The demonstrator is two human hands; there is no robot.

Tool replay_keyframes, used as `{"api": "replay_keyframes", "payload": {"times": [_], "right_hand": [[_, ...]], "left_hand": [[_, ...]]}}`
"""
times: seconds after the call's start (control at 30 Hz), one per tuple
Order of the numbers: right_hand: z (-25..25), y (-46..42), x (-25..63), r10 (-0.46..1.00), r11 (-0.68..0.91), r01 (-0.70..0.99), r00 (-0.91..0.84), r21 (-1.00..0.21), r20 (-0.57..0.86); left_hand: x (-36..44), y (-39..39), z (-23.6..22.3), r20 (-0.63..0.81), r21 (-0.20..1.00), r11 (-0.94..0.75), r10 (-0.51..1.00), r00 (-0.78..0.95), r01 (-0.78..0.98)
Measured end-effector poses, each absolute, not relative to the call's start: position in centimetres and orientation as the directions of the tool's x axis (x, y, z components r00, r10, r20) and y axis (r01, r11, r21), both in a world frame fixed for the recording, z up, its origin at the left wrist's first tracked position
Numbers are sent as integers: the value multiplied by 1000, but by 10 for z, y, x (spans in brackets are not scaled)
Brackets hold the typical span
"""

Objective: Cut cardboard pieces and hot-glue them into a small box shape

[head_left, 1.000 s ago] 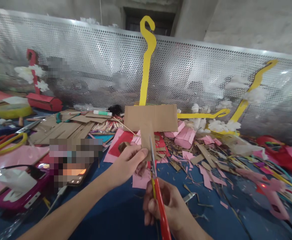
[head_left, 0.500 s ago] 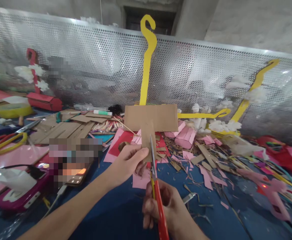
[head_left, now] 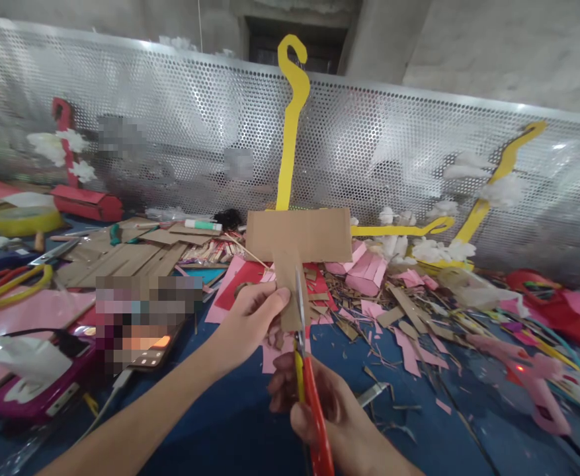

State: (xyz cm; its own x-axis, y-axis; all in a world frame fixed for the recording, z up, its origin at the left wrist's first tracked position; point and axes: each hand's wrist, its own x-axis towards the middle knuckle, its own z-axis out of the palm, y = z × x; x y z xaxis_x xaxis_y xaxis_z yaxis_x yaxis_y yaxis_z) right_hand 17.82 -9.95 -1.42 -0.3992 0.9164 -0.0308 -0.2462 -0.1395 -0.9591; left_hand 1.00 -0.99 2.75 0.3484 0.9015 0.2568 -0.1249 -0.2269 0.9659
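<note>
My left hand [head_left: 257,314] pinches the lower strip of a T-shaped piece of brown cardboard [head_left: 299,235], thumb in front and fingers behind. In my right hand [head_left: 319,410] is a pair of scissors [head_left: 314,396] with red and yellow handles. Its blades point up along the right edge of the cardboard strip, just beside my left thumb. Whether the cardboard lies between the blades I cannot tell. Right behind the cardboard stands a tall yellow hook-topped strip [head_left: 290,145]. Pink paper [head_left: 272,357] and red paper [head_left: 230,287] lie partly hidden under my left hand and the cardboard.
Scraps of cardboard and pink paper litter the blue table [head_left: 210,436]. A pink glue gun [head_left: 528,377] with a lit red light lies at right, near a box cutter [head_left: 373,394]. At left are flat cardboard pieces [head_left: 125,264] and yellow-handled scissors [head_left: 16,291]. A perforated metal panel [head_left: 180,132] rises behind.
The scissors' handles have spread apart and my right fingers have opened with them. The cardboard strip has tilted slightly and shifted a little left and down with my left hand.
</note>
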Motion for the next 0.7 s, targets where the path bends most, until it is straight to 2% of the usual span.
{"api": "replay_keyframes", "payload": {"times": [0.3,0.7], "right_hand": [[-6,-101,180,854,-206,-284,-519,-936,-30],[-10,-101,181,851,-224,-279,-523,-934,-48]], "left_hand": [[8,-6,27,238,960,-157,896,376,-234],[10,-6,29,242,962,-190,925,293,-194]]}}
